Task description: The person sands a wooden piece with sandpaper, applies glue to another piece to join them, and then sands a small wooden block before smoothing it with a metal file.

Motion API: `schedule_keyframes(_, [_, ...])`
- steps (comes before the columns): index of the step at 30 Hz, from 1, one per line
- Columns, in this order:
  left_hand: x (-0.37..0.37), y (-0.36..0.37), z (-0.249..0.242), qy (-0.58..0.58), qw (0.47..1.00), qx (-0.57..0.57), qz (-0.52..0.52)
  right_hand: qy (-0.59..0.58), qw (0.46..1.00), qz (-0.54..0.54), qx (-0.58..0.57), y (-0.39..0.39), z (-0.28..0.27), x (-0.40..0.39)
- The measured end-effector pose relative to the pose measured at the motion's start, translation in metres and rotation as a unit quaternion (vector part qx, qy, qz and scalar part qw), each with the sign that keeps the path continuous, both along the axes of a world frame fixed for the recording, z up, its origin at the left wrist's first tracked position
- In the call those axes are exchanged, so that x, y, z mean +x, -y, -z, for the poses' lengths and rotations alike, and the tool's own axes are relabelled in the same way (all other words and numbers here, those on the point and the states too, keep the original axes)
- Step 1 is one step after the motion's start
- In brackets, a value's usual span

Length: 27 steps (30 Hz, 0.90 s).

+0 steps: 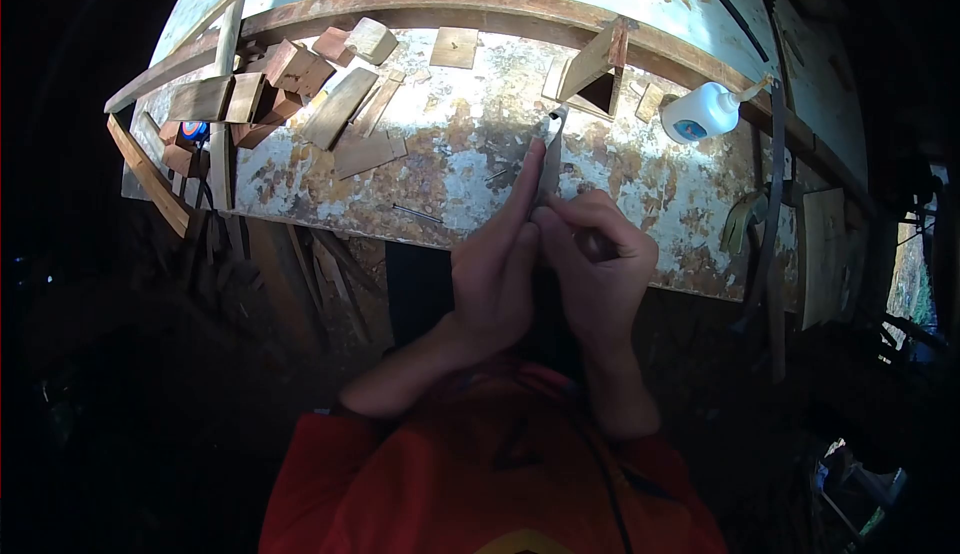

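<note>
My left hand (497, 269) and my right hand (603, 264) meet over the front edge of the bench. Between them stands a slim grey strip (553, 159) with a dark, shiny rounded end, pointing away from me; I cannot tell what tool or part it is. The left fingers stretch along its left side, the thumb pressed in close. Thumb and forefinger of the right hand pinch at its near end, which the fingers hide. Just beyond the rounded end is a small angled wooden assembly (592, 64) of joined boards.
The paint-worn workbench (460, 169) carries wood blocks (300, 66) and offcuts on the left. Nails (416, 214) lie near its front edge. A white glue bottle (702, 114) is at right, near a long dark curved strip (777, 184). A wooden rail (430, 1) runs along the back.
</note>
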<state>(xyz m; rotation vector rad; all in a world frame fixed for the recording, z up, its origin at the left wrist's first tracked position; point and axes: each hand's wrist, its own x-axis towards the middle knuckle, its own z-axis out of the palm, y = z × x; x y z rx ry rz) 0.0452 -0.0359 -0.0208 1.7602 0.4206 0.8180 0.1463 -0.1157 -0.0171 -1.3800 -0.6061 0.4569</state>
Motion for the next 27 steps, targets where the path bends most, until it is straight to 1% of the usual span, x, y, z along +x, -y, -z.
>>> schedule_keyframes(1, [-0.001,-0.002,-0.001,-0.011,1.000,-0.008,0.001,-0.032,0.999,0.013,0.008,-0.002,-0.001,0.001])
schedule_keyframes(3, [0.004,0.006,0.011,0.001,0.997,0.074,-0.009,-0.099,0.994,0.039,0.020,-0.004,-0.004,0.003])
schedule_keyframes(5, [0.005,0.007,0.014,0.004,0.996,0.089,-0.008,-0.060,0.997,0.036,0.020,-0.004,-0.002,0.006])
schedule_keyframes(7, [0.002,-0.001,0.006,-0.001,0.998,0.056,-0.001,-0.046,0.999,0.010,0.016,0.001,-0.001,-0.006])
schedule_keyframes(8, [0.001,-0.002,0.005,-0.002,0.999,0.047,0.001,-0.040,0.999,-0.001,0.035,0.001,0.004,-0.009])
schedule_keyframes(11, [0.001,0.002,0.007,0.008,0.999,0.046,0.008,-0.115,0.993,-0.001,0.030,0.000,-0.003,0.003])
schedule_keyframes(12, [0.000,0.001,0.008,0.011,0.999,0.035,0.022,-0.120,0.993,0.006,0.015,0.000,-0.008,0.003])
schedule_keyframes(15, [0.005,0.000,0.005,0.028,0.999,0.027,0.021,-0.107,0.994,0.004,-0.003,0.005,-0.019,0.003])
schedule_keyframes(17, [0.007,0.000,0.004,0.036,0.998,0.041,0.010,-0.057,0.998,0.005,0.008,0.006,-0.008,0.008])
schedule_keyframes(19, [0.007,0.000,0.000,0.016,0.999,0.013,0.027,-0.016,1.000,0.008,0.005,0.006,-0.002,0.012])
schedule_keyframes(22, [0.005,-0.003,-0.001,0.007,1.000,0.001,0.030,-0.045,0.999,0.018,0.001,0.009,-0.002,0.008])
schedule_keyframes(26, [0.005,0.003,0.007,0.027,1.000,0.010,0.005,-0.008,0.999,0.019,-0.027,0.009,0.002,0.011])
schedule_keyframes(27, [0.004,0.005,0.007,0.016,1.000,0.004,0.004,0.002,0.999,0.025,-0.035,0.007,0.001,0.013])
